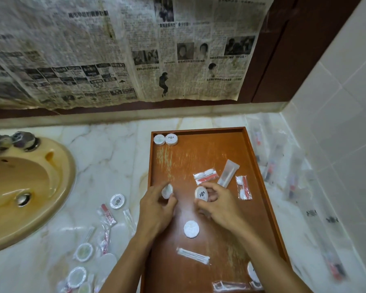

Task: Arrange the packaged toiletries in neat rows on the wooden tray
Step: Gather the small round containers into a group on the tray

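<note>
On the wooden tray (256, 166) two round soap packets (165, 139) sit side by side, touching, in the far left corner. The left hand (156, 210) pinches a third round packet (167, 191) over the tray's left part, and the right hand (218, 206) pinches a fourth, printed one (201, 193) near the middle. A fifth, plain disc (191, 229) lies flat between the forearms. Two red-and-white sachets (205, 176), one clear tube (228, 172) and one cotton-bud pack (193, 256) also lie on the tray. More packets are scattered on the marble bench (106, 157) beside the sink (19, 187).
</note>
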Motion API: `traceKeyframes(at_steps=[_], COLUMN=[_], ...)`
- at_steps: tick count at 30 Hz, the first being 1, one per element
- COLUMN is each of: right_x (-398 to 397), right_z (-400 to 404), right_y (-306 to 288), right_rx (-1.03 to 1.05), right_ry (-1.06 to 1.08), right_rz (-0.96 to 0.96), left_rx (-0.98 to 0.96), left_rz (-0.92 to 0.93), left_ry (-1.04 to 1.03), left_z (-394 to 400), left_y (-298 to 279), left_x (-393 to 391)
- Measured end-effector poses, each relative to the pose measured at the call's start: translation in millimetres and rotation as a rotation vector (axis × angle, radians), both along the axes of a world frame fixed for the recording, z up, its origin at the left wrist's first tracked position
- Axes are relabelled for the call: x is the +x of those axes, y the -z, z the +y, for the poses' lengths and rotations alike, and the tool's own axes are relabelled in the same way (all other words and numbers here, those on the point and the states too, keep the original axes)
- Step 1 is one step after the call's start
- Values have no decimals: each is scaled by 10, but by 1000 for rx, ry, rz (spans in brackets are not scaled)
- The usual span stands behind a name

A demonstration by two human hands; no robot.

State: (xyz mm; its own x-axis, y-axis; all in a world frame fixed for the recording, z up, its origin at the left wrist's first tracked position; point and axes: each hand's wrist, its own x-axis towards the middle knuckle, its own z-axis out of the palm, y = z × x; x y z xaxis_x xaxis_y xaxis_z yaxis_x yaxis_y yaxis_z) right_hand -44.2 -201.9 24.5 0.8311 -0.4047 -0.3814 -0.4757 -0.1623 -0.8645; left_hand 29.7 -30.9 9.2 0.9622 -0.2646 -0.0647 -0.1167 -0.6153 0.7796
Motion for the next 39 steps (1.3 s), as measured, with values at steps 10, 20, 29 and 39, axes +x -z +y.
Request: traceKeyframes(at_steps=[10, 20, 29, 39], right_x=[646, 1388, 1975, 2229], right_z=[-39, -153, -228, -219], right_y=[8, 57, 138, 207], right_rx=[190, 342, 298, 257], right_ry=[6, 164, 353, 367], right_rz=[75, 108, 55, 33], left_rx=[-206, -264, -302, -309], left_rz=[282, 409, 459, 534], left_ry=[-209, -408, -624, -739], left_z=[-118, -339, -574, -798], left_y=[-134, -95, -19, -32], left_x=[519, 1316, 1647, 1820])
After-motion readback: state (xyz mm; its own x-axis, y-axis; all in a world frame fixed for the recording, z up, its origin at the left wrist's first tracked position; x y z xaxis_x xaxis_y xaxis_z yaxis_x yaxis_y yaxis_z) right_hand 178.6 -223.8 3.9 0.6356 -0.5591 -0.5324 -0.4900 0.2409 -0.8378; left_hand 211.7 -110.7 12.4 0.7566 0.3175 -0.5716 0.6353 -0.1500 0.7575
